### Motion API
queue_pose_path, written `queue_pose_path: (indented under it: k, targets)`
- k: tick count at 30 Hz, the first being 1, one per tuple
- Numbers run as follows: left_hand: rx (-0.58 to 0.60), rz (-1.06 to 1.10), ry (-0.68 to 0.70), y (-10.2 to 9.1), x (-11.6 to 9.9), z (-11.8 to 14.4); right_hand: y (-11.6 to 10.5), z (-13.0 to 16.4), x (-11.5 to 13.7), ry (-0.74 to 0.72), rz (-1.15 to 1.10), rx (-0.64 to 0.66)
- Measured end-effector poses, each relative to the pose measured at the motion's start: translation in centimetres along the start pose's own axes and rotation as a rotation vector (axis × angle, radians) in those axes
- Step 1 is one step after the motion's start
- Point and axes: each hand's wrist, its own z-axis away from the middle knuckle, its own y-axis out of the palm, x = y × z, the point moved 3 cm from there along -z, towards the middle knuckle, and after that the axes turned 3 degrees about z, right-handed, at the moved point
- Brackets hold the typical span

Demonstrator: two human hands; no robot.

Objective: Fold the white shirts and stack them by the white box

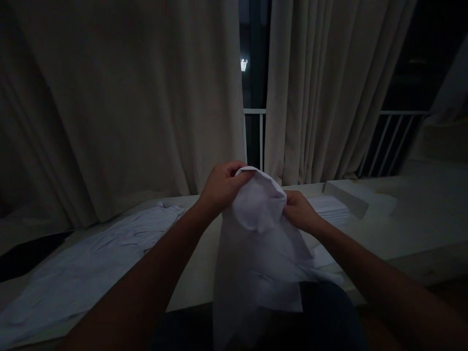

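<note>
A pale, flat ledge [420, 214] is running across the view below the curtains, from the dim left side to the right edge. On its left part, a white garment [91, 268] is lying spread out and wrinkled, reaching toward the near edge of the ledge. On the right part, a stack of folded white cloths [331, 208] is resting flat on the surface. Just beside that stack, on its far right side, a white box [347, 195] is lying at an angle to the ledge edge. The surface to the right of the box is showing bare.
</note>
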Motion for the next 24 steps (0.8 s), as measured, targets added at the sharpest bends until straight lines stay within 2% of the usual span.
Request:
queue_pose_path:
  k: [3,4,6,8,10,12,15,17,19,22,24]
  targets:
    - [0.021,0.116,-0.112,0.3,4.7,2.8,-1.8,-0.8,-0.8,0.042,-0.122,-0.187]
    - [-0.01,0.109,-0.14,0.6,6.5,4.3,-2.5,-1.1,-0.8,0.032,-0.153,-0.225]
    - [-0.042,0.08,-0.194,2.0,10.1,8.0,-3.4,-1.5,-0.4,0.009,-0.21,-0.268]
    - [-0.056,0.038,-0.232,4.4,12.8,12.1,-3.7,-2.0,0.4,0.009,-0.247,-0.295]
    - [-0.048,-0.069,-0.216,7.1,14.4,15.6,-3.6,-2.6,1.2,0.015,-0.272,-0.316]
    - [-0.074,-0.15,-0.231,9.3,15.4,17.9,-3.4,-3.1,1.6,0.011,-0.303,-0.34]
    - [-0.101,-0.225,-0.219,10.6,16.5,19.0,-3.4,-3.5,2.0,0.004,-0.324,-0.372]
    - [-0.109,-0.252,-0.189,10.1,17.0,18.6,-3.8,-3.4,2.2,0.004,-0.298,-0.373]
    - [-0.106,-0.249,-0.196,8.8,17.3,17.9,-4.5,-3.1,2.5,0.005,-0.253,-0.352]
    - [-0.1,-0.179,-0.256,6.0,17.8,16.4,-6.2,-2.3,2.8,0.011,-0.179,-0.326]
    - [-0.166,-0.117,-0.293,3.6,18.3,15.2,-7.5,-1.8,2.9,0.025,-0.109,-0.331]
